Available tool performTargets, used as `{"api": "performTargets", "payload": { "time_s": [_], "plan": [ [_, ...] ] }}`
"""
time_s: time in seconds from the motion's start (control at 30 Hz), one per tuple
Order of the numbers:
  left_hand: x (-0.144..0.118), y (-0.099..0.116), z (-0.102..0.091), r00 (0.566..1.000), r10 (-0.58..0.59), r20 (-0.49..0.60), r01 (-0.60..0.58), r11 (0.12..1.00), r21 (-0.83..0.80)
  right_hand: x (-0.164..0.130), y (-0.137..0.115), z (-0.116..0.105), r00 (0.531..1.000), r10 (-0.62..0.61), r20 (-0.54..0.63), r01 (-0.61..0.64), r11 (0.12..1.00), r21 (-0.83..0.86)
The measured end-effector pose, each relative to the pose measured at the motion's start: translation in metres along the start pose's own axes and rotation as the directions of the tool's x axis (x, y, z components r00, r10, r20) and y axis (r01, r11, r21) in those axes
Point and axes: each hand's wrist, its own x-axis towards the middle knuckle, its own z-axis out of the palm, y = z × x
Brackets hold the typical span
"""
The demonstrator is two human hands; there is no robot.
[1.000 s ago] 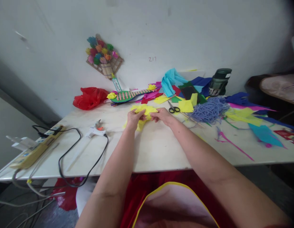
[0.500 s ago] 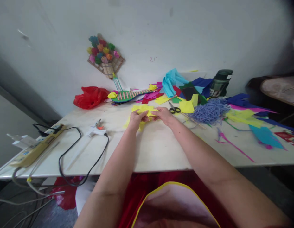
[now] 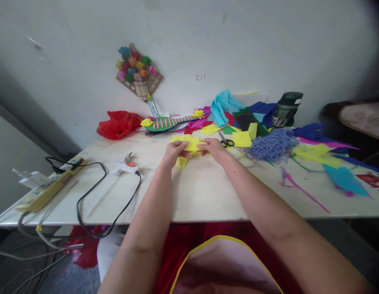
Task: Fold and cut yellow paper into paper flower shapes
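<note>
A strip of yellow crepe paper [image 3: 193, 143] is stretched between my two hands above the table. My left hand [image 3: 176, 152] pinches its left end, thumb on top. My right hand [image 3: 213, 149] grips the other end in the same way. More yellow paper [image 3: 181, 163] shows beneath and behind the fingers, lying on the table. Just right of my right hand are black-handled scissors [image 3: 226, 142], with yellow paper squares [image 3: 242, 139] beside them.
A white glue gun [image 3: 127, 168] with a black cord and a power strip [image 3: 48, 188] lie on the left. At the back are a red plastic bag [image 3: 119, 124] and a green decorated craft piece [image 3: 165, 123]. Purple paper shreds [image 3: 272, 145] and a dark bottle [image 3: 287, 109] stand right.
The yellow paper between my hands looks flatter and more spread out, and my hands are slightly further apart. The whole view has shifted a little.
</note>
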Motion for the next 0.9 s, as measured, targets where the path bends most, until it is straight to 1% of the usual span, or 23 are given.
{"api": "performTargets", "payload": {
  "time_s": [0.07, 0.13, 0.43, 0.73, 0.9],
  "plan": [
    [-0.0007, -0.0009, 0.0004, 0.999, 0.006, 0.05, -0.007, 1.0, 0.028, -0.0009, -0.0008, 0.0001, 1.0, 0.001, 0.009, -0.001, 1.0, -0.007],
    [-0.0005, -0.0025, 0.0007, 0.997, 0.011, 0.073, -0.013, 0.999, 0.03, -0.0015, -0.0016, 0.0003, 1.0, 0.002, 0.01, -0.002, 1.0, -0.011],
    [-0.0001, -0.0036, -0.0018, 0.997, 0.006, 0.072, 0.0, 0.997, -0.081, -0.0001, -0.0001, -0.0003, 1.0, -0.016, 0.021, 0.015, 0.999, 0.03],
    [-0.0002, -0.005, -0.0066, 0.989, 0.001, 0.147, 0.031, 0.976, -0.215, 0.0013, 0.0021, -0.0029, 0.997, -0.053, 0.051, 0.048, 0.994, 0.099],
    [0.0001, -0.0057, -0.0081, 0.987, -0.003, 0.16, 0.045, 0.964, -0.261, 0.001, 0.0016, -0.0033, 0.995, -0.072, 0.069, 0.064, 0.991, 0.119]
  ]
}}
